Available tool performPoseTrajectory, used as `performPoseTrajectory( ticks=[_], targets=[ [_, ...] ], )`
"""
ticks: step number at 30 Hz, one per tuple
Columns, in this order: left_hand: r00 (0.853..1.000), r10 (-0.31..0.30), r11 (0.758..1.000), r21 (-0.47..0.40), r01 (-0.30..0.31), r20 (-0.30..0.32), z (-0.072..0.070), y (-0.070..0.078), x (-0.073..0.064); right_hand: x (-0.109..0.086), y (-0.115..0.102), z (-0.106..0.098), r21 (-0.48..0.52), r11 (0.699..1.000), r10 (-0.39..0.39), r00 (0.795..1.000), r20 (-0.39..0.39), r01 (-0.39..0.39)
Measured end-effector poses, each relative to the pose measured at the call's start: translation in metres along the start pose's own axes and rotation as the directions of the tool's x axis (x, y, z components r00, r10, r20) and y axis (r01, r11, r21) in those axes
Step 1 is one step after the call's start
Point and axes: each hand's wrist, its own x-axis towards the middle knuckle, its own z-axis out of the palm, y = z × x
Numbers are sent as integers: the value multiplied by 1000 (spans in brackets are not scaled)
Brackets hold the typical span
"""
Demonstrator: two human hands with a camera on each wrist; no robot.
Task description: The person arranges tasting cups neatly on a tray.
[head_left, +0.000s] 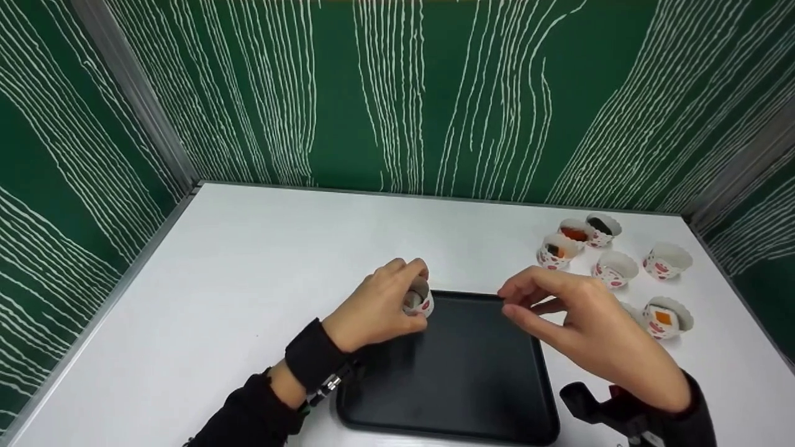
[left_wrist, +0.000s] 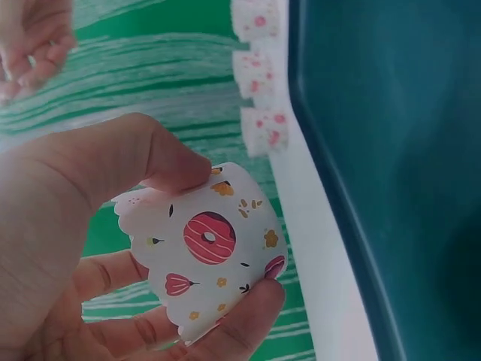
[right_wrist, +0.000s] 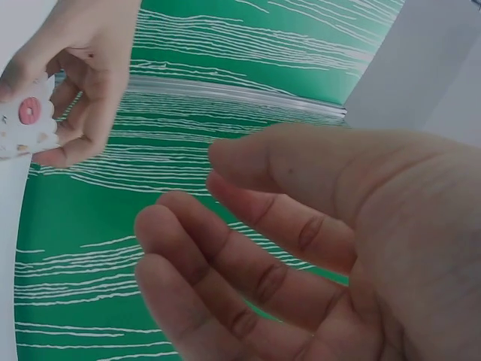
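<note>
My left hand point(head_left: 380, 305) grips a white paper baking cup point(head_left: 427, 305) by its sides, thumb on one side and fingers on the other. In the left wrist view the cup point(left_wrist: 214, 252) shows a scalloped rim and a printed pink doughnut. Something pale and greyish lies inside it, too small to identify. The cup is above the far left corner of a black rectangular tray point(head_left: 459, 372). My right hand point(head_left: 581, 313) hovers over the tray's right side with loosely bent fingers. The right wrist view shows nothing between its thumb and fingers point(right_wrist: 263, 278).
More printed paper cups stand on the white table point(head_left: 248, 267) at right. One cup point(head_left: 602, 231) contains a dark piece, another point(head_left: 574, 234) something orange-red, and a nearer cup point(head_left: 666, 318) a white-and-orange piece. My right hand partly hides one cup. Green panels point(head_left: 335, 93) border the table.
</note>
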Motion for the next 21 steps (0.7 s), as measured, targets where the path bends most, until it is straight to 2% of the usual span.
performPoseTrajectory(
  ticks=[9, 15, 21],
  targets=[
    [998, -20, 999, 29, 18, 53, -2, -17, 2, -2, 2, -1, -14, 1000, 18, 1000, -12, -18],
    [992, -69, 995, 73, 62, 107, -1, -27, 4, -3, 3, -3, -4, 1000, 25, 1000, -11, -25],
    [988, -85, 990, 120, 69, 132, 3, -37, -2, -3, 3, -3, -12, 1000, 17, 1000, -7, -17]
  ],
)
